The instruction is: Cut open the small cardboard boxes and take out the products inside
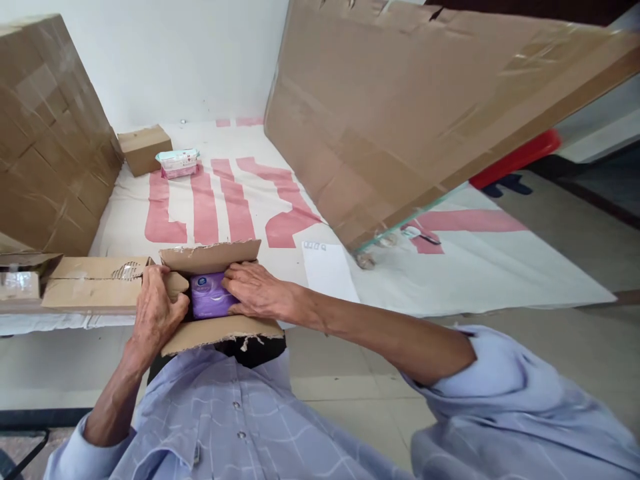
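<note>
An open cardboard box (pixel 223 331) sits at the near edge of the table, its flaps raised at front and back. Inside lies a purple package (pixel 210 301). My left hand (pixel 156 308) grips the box's left side flap, fingers bent over it. My right hand (pixel 257 292) reaches in from the right, its fingertips resting on the right part of the purple package; the fingers are bent and their undersides are hidden.
Left of the box stand a closed carton (pixel 95 283) and an open one (pixel 23 283). Large cardboard sheets rise at left (pixel 50 133) and right (pixel 400 113). Farther back are a small box (pixel 145 148) and wipes packs (pixel 179 163). White paper (pixel 327 270) lies right.
</note>
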`<state>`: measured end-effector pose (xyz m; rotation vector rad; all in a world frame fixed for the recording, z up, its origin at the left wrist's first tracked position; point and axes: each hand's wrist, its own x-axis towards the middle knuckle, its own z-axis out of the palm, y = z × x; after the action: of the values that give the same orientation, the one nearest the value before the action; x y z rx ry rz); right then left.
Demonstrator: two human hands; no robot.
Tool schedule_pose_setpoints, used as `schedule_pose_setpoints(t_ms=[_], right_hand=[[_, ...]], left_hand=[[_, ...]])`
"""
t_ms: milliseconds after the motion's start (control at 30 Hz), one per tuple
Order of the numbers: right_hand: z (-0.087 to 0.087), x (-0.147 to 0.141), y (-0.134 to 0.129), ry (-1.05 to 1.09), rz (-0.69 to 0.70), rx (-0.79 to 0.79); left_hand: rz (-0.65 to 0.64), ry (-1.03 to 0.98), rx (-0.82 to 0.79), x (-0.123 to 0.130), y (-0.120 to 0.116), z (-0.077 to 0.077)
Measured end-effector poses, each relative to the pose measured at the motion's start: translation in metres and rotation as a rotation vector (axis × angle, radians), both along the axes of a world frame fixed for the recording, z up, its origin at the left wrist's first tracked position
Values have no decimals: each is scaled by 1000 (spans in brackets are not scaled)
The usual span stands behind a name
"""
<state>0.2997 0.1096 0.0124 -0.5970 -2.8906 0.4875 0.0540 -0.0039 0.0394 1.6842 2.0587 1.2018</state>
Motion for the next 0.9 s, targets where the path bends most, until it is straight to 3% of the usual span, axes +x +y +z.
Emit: schedule_pose_setpoints(t_ms=[233,400,533,667,767,900], right_hand=[[-17,-3,29,93,-116,39],[-12,-13,41,51,-101,70],[24,-10,47,108,-85,29],[80,11,60,425,-147,-181],[107,19,74,554,-227,-475],[119,-1,92,574,-171,-778]], left_hand=[[19,-125,93,20,43,-13],[4,-160,68,14,48,-18],[-16,-229,143,8,44,-23],[-5,-259,128,-1,44,-23],[-100,-282,196,-13,47,-3],[-490,-283,182,-28,59,55]])
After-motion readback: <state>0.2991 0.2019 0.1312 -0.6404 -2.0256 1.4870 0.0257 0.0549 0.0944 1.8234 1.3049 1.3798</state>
